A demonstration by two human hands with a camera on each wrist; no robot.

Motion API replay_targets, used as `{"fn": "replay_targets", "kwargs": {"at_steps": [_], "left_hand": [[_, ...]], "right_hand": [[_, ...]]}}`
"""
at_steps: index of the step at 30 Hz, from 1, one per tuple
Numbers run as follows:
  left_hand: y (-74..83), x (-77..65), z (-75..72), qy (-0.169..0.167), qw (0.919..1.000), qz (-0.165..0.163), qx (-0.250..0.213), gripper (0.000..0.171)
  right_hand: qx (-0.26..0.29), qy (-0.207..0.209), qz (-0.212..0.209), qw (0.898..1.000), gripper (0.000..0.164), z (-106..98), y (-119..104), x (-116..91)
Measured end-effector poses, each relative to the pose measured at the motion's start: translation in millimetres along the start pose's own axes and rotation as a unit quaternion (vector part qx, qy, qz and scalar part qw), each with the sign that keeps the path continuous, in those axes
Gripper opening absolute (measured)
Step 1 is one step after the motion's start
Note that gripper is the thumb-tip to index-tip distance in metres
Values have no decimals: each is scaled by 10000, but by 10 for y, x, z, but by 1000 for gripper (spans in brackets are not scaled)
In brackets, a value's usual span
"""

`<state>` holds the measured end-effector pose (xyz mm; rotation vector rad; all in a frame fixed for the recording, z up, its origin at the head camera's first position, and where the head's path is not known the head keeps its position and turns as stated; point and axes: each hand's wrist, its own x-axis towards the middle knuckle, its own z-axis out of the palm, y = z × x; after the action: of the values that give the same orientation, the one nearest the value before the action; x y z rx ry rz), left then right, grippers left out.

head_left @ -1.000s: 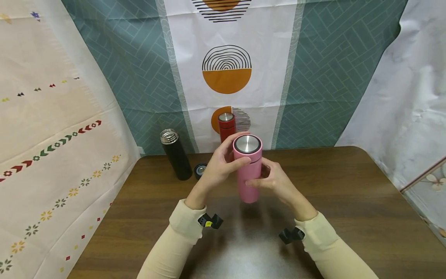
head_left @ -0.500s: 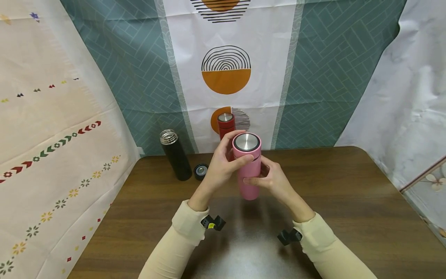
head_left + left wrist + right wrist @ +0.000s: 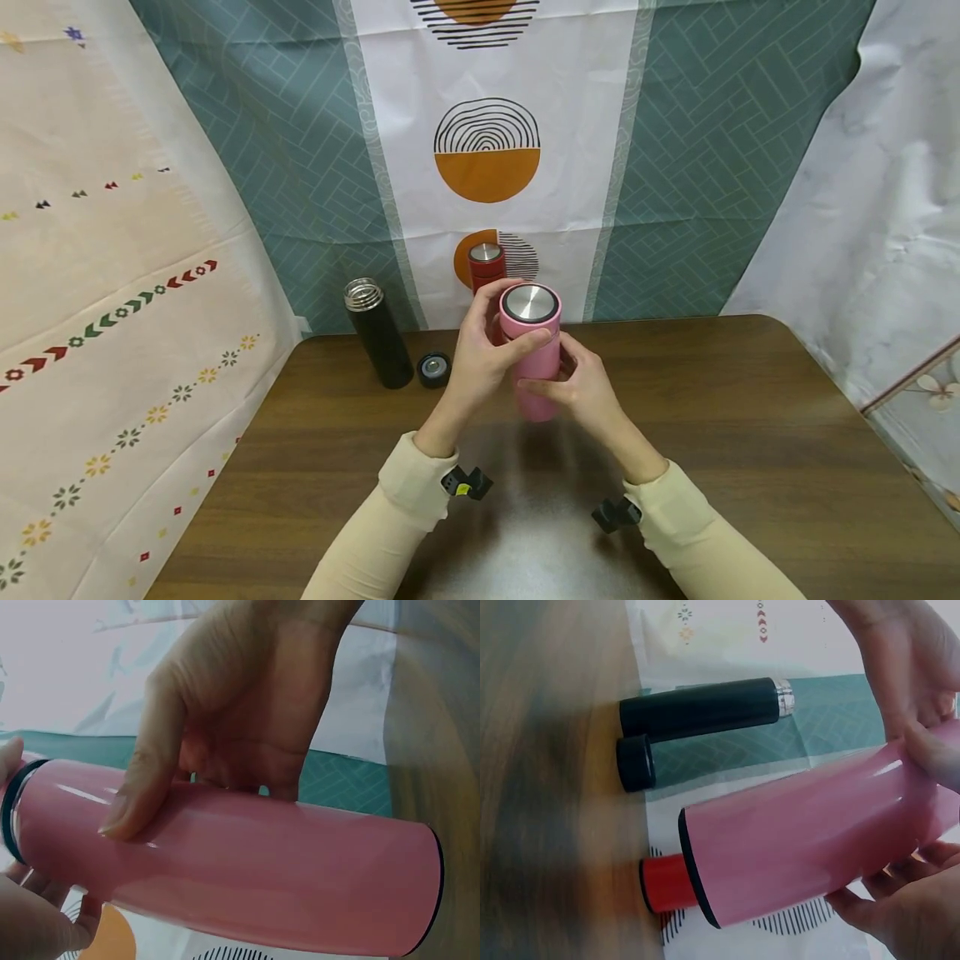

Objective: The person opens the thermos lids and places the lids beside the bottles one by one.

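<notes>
A pink thermos bottle (image 3: 538, 365) with a silver-topped lid (image 3: 530, 303) is held upright above the table between both hands. My left hand (image 3: 480, 346) grips it near the top, around the lid, with the thumb across the front. Lower down, my right hand (image 3: 592, 392) grips the body from the right side, its thumb (image 3: 142, 784) laid on the pink surface. A dark ring (image 3: 13, 810) shows between lid and body in the left wrist view. The base (image 3: 697, 870) hangs apart from the tabletop. Some fingers are hidden behind the bottle.
On the brown wooden table (image 3: 720, 433), a black thermos bottle (image 3: 381, 343) stands at the back left with its mouth uncovered. Its black cap (image 3: 433, 369) lies beside it. Behind the left hand stands a red thermos bottle (image 3: 487, 268). A patterned cloth (image 3: 307, 183) hangs behind.
The pink thermos bottle has shifted slightly upward in the head view, together with both hands. The left forearm has moved a little to the right, and the right forearm slightly left.
</notes>
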<state>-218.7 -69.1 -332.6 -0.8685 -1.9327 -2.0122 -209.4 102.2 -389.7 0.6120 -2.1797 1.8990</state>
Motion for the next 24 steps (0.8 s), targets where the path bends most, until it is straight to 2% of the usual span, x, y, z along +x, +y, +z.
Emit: {"fn": "replay_targets", "kwargs": {"at_steps": [5,8,12,24], "left_hand": [[-2,-7,37,394,9991,176,-14,78],[25,14,47,494,9982,327,-61,82],[42,45,40,376,9987,346,-75,80],[63,109,25,203,9992,317,-118,95]], "right_hand": [[-92,172,127,9997,70,65,21,-19],[-104,206,218,9995,73,80,57,-22],[-27,207,250,9995,70,65,78,-7],[-132,262,236,9993,68,18,48,9]]}}
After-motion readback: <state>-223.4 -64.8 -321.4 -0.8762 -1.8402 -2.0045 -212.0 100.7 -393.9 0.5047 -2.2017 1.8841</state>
